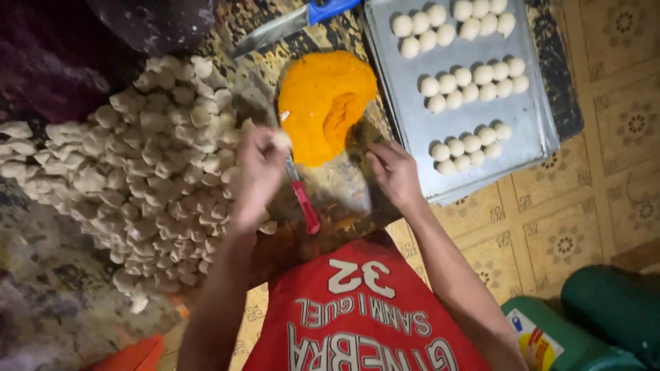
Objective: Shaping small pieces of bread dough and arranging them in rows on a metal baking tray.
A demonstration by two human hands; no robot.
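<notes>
My left hand (pixel 256 175) is closed around a small pale piece of dough (pixel 280 139) at its fingertips, just left of an orange mound of filling (pixel 323 103). A red-handled knife (pixel 304 205) lies on the board right under that hand. My right hand (pixel 393 172) rests with fingers curled at the lower right edge of the orange mound, and I cannot tell if it holds anything. A big heap of cut dough pieces (pixel 137 165) lies to the left of my left hand.
A grey metal tray (pixel 529 130) at the upper right carries three clusters of round white dough balls (pixel 474 82). A blue-handled knife (pixel 289 24) lies at the top. Green containers (pixel 591 323) stand at the lower right on the patterned floor.
</notes>
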